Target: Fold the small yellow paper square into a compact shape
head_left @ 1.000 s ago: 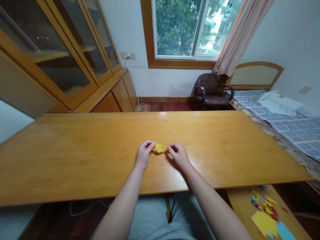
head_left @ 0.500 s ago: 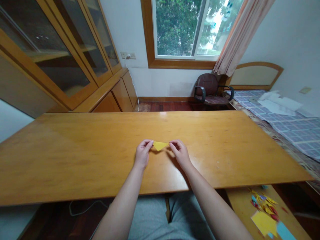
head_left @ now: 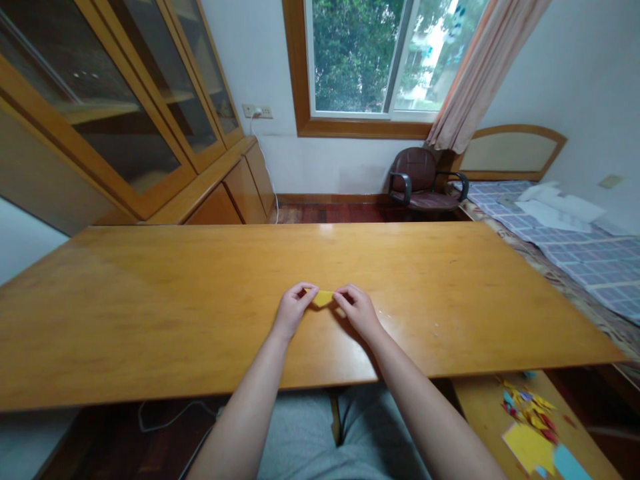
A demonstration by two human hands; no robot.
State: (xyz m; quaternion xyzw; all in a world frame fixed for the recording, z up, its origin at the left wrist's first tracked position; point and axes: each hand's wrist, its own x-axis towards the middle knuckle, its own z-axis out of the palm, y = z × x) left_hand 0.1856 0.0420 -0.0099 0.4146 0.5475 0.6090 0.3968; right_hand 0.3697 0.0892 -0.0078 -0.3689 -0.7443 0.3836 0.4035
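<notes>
1. Head view: your left hand (head_left: 294, 312) pinches one end of the yellow paper (head_left: 324, 299).
2. Your right hand (head_left: 360, 309) pinches the opposite end; the paper spans the gap between both grips.
3. Under your grips: wooden table (head_left: 190, 307); cannot tell whether the paper touches it.
4. Well right of your grips: coloured scraps (head_left: 540, 420).

Maroon chair (head_left: 416, 167) — near the bed (head_left: 595, 257)

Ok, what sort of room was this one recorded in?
Probably a bedroom in a home: a bed stands at the right, a pink curtain hangs by the window, and a glass-fronted cabinet fills the left.
</notes>
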